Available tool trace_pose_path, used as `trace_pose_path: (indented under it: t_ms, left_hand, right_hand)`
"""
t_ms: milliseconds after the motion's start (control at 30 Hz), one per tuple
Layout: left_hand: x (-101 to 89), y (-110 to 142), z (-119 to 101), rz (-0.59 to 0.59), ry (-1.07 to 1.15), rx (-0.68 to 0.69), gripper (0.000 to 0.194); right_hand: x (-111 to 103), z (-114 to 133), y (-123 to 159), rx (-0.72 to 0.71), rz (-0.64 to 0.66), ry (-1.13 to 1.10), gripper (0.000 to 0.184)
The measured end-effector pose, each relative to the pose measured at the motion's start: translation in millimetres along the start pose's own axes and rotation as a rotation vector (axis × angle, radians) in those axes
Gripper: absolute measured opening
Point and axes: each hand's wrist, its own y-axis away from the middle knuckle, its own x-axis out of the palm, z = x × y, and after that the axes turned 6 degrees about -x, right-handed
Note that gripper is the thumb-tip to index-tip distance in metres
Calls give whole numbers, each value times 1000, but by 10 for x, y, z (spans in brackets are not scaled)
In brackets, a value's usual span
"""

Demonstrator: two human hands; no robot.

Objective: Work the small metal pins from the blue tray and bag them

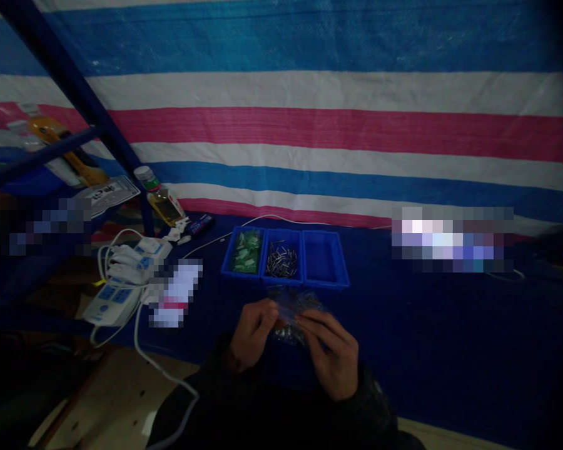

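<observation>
In front of my chest, a clear plastic bag (288, 334) is stretched between both hands. My left hand (253, 331) pinches its left side between thumb and fingers. On the other side, my right hand (333, 350) grips the bag with its fingers pressed together. Small items seem to show through the film, too dim to identify. Just beyond the hands sit joined blue bins. The left bin (225, 269) holds green translucent pieces (246, 253), and the middle one holds a heap of thin metal pins or screws (282, 259). The right bin (326, 259) shows its blue bottom.
White power strips (117, 306) with plugs and cables lie to the left, beside a blurred phone-like object (178, 294). Behind them a bottle (166, 206) leans near a blue metal frame (70, 81). A striped tarp (309, 137) hangs behind the blue table (426, 331).
</observation>
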Motion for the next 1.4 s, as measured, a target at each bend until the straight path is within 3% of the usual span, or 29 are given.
trace_pose_path:
  t_ms: [100,300,567,700,800,933,1267,1400]
  left_hand:
    - [-10,-1,-26,16,16,-5,51]
    - [27,-35,-99,31,-129,-44,26]
    - [48,-34,-82,-36,-198,-66,25]
    - [43,-23,-84,-95,-203,-74,23]
    - [38,-16,-103,-143,-197,-102,24]
    - [37,-17,-124,-157,-184,-112,23]
    - [40,-16,-79,-151,-170,-121,24]
    - [23,-3,-87,-146,-136,-85,26]
  right_hand:
    - [-13,-14,12,-16,2,8,31]
    - [7,21,-19,5,-26,-14,27]
    - [25,94,-70,127,50,24,20]
    - [32,153,-69,10,258,136,11]
    - [50,171,-44,-98,430,256,26]
    - [72,146,-2,-97,552,348,40]
    - [65,107,-10,-82,516,285,13]
    - [56,90,12,-42,381,67,11]
